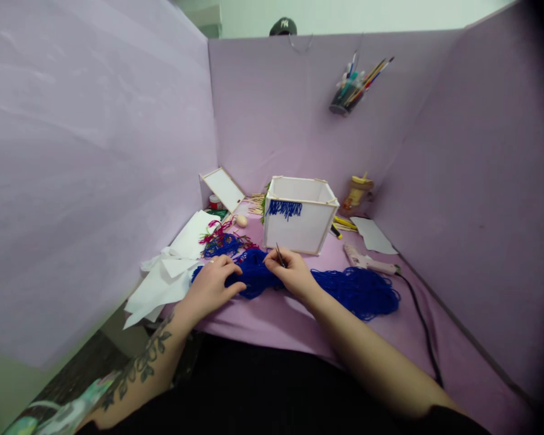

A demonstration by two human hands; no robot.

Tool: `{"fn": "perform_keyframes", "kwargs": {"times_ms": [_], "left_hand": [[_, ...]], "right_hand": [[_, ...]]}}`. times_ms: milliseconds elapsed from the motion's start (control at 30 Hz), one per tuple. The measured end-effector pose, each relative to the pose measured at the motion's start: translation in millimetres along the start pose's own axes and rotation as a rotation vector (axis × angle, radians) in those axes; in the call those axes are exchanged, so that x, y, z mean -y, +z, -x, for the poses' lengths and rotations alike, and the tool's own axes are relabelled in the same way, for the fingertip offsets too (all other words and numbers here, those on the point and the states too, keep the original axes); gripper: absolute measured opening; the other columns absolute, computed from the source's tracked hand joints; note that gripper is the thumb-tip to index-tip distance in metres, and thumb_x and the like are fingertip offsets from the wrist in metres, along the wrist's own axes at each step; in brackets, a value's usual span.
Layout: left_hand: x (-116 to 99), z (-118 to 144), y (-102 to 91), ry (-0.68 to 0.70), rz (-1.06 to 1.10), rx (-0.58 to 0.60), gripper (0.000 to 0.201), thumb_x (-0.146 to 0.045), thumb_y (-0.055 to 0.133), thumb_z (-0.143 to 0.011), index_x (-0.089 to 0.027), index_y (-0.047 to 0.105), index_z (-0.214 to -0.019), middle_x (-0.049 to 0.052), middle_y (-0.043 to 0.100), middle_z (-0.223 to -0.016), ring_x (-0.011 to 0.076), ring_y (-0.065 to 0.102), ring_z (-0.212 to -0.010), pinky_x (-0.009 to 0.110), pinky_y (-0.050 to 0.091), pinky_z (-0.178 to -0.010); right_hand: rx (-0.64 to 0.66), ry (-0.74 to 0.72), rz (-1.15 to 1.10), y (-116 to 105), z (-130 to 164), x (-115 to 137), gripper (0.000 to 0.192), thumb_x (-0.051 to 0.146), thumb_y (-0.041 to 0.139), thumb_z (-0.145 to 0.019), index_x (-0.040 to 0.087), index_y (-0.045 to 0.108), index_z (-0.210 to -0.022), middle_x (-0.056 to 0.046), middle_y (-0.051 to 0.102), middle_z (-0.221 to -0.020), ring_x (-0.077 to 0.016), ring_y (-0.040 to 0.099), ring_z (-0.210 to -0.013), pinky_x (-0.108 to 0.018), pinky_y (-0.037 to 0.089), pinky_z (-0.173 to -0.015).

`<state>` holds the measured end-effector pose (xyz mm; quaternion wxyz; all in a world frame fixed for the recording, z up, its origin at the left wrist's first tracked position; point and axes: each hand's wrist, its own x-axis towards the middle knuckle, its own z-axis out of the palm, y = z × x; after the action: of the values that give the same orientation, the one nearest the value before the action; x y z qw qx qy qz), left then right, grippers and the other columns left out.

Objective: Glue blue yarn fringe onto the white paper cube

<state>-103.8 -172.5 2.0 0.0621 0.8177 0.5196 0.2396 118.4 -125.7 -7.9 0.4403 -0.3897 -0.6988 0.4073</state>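
Note:
A long hank of blue yarn (356,290) lies across the front of the table. My left hand (218,283) rests on its left end, fingers bent and thumb held apart, with nothing visibly gripped. Over the middle of the yarn, my right hand (292,270) is closed around a thin dark pointed tool (280,256), its tip upward; its exact kind is too small to make out. Just behind stands a white open-topped box (294,232) with light wooden edging. Short blue strands (284,208) hang along the upper left of its front.
Left are white sheets (161,290), tangled coloured yarn (222,244), an egg-shaped object (241,221) and a framed white panel (223,188). A pink glue gun (372,263) with a black cord lies right, near a yellow-handled cutter (344,223). A brush cup (344,98) hangs on the back partition.

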Motion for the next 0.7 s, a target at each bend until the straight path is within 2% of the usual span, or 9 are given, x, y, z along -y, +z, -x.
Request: {"fn": "perform_keyframes", "kwargs": {"times_ms": [33,133,300,433,533,633,700], "left_hand": [[-2,-2,1.0,0.019,0.009,-0.001,0.015,-0.028,0.057,-0.087,-0.018,0.068,-0.093,0.007,0.061,-0.099,0.0214,0.055,-0.094,0.039,0.044,-0.087],[-3,-10,0.8,0.047,0.014,-0.002,0.026,-0.015,0.043,-0.091,-0.017,0.069,-0.093,0.008,0.061,-0.100,0.0201,0.055,-0.093,0.038,0.044,-0.087],[-6,-20,2.2,0.085,-0.054,0.110,0.019,-0.016,0.054,-0.082,-0.016,0.070,-0.092,0.009,0.061,-0.099,0.0218,0.054,-0.092,0.038,0.045,-0.085],[-11,-29,1.1,0.079,-0.020,0.099,0.015,-0.021,0.056,-0.083,-0.017,0.070,-0.084,0.008,0.063,-0.094,0.0214,0.055,-0.090,0.037,0.046,-0.085],[-13,-35,-8.7,0.091,0.037,0.106,0.018,-0.021,0.054,-0.085,-0.017,0.071,-0.085,0.007,0.066,-0.094,0.0204,0.058,-0.092,0.036,0.046,-0.086],[-8,-37,-20.6,0.099,0.037,0.149,0.018,-0.023,0.055,-0.085,-0.020,0.074,-0.086,0.006,0.069,-0.092,0.0199,0.060,-0.090,0.034,0.046,-0.085],[-1,-37,-26.1,0.062,0.008,0.153,0.017,-0.023,0.058,-0.082,-0.022,0.075,-0.087,0.005,0.071,-0.090,0.0199,0.062,-0.087,0.033,0.047,-0.083]], "right_hand": [[0.000,0.000,-0.001,0,0,-1,0.018,0.035,0.057,-0.077,0.017,0.059,-0.073,0.001,0.052,-0.068,-0.0137,0.045,-0.067,-0.026,0.035,-0.065],[0.000,0.002,-0.008,0,0,-2,0.018,0.034,0.056,-0.078,0.017,0.059,-0.074,0.001,0.052,-0.069,-0.0135,0.045,-0.067,-0.027,0.035,-0.065],[-0.007,-0.009,-0.020,0,0,1,0.019,0.035,0.056,-0.078,0.017,0.059,-0.073,0.000,0.053,-0.069,-0.0134,0.045,-0.067,-0.027,0.036,-0.066],[0.061,-0.067,-0.022,0,0,1,0.020,0.036,0.057,-0.078,0.017,0.060,-0.073,0.000,0.054,-0.070,-0.0130,0.047,-0.066,-0.027,0.037,-0.064],[0.159,0.016,-0.117,5,0,-5,0.022,0.038,0.054,-0.082,0.017,0.060,-0.086,0.002,0.052,-0.063,-0.0111,0.046,-0.054,-0.025,0.035,-0.055],[0.227,0.145,-0.264,12,0,-10,0.021,0.038,0.052,-0.084,0.019,0.054,-0.093,0.004,0.056,-0.064,-0.0087,0.043,-0.042,-0.022,0.031,-0.045],[0.230,0.136,-0.346,12,0,-10,0.020,0.037,0.054,-0.083,0.020,0.051,-0.092,0.003,0.060,-0.066,-0.0076,0.042,-0.040,-0.021,0.028,-0.042]]}}
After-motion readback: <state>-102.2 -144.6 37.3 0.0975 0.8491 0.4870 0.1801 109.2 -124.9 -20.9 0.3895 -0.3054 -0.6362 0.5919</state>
